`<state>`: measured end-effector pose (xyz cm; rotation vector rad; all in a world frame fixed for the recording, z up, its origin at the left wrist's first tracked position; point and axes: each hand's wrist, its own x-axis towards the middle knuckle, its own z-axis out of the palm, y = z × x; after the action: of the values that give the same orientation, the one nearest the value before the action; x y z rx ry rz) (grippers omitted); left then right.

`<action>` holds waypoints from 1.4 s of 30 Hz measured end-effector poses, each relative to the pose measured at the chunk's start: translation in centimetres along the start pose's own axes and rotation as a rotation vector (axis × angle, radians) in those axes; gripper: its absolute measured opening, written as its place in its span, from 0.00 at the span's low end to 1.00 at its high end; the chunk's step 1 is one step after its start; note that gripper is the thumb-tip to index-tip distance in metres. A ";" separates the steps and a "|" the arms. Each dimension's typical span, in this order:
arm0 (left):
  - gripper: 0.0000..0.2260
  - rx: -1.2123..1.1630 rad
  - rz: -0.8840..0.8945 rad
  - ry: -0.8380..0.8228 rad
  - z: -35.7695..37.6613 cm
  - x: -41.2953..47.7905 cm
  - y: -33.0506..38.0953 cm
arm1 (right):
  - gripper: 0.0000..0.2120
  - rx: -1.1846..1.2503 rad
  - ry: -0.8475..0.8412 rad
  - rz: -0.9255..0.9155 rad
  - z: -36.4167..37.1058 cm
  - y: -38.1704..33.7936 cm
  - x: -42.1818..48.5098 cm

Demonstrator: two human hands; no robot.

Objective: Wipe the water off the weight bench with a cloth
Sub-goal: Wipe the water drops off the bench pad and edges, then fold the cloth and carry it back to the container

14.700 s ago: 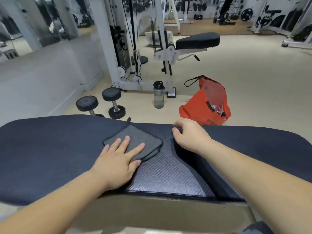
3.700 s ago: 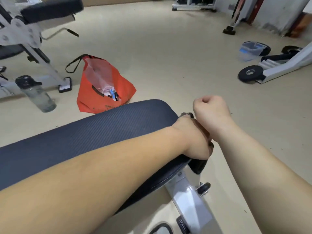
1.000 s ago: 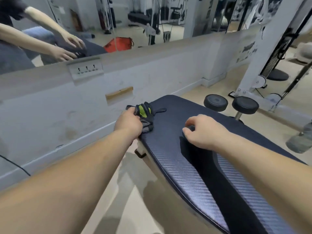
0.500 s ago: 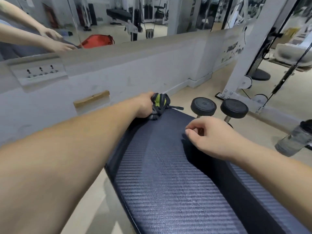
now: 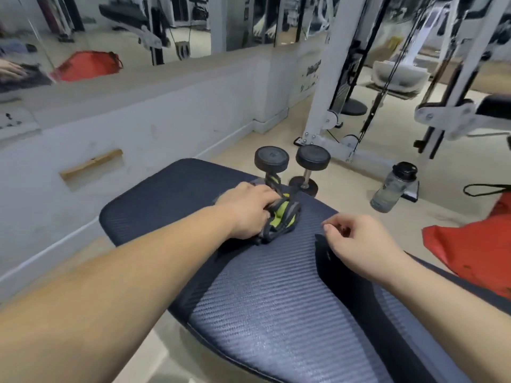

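L hand [image 5: 246, 214] grips cloth [image 5: 282, 220] on bench [image 5: 262, 299], R hand [image 5: 359, 246] curled nearby.

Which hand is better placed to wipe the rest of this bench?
Left, probably. The left hand grips the bunched cloth, which lies on the bench pad; the right hand hangs loosely curled beside it and holds nothing.

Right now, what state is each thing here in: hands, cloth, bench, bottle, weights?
Left hand, gripping the cloth.
Right hand, fingers loosely curled, holding nothing.
Cloth, bunched up, lying on the bench pad.
Weight bench, flat; no water that I can make out.
Water bottle, standing on the floor, lid on.
Dumbbells, standing on end on the floor.
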<state>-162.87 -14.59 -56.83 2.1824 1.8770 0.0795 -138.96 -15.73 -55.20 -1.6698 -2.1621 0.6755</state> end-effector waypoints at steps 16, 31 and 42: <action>0.12 0.138 -0.328 0.006 3.2 -12.7 11.4 | 0.11 0.012 -0.166 0.058 -6.9 2.6 -14.3; 0.07 -0.621 0.115 0.052 6.2 -14.7 25.8 | 0.12 0.435 0.173 0.346 -12.3 7.8 -18.3; 0.09 -1.644 -0.137 -0.176 0.0 -11.3 25.8 | 0.23 1.312 -0.082 0.492 -12.4 5.9 -16.4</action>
<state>-139.86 -28.97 -49.38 0.8379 1.0108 0.9482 -123.41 -28.31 -47.57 -1.2963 -0.7847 1.7676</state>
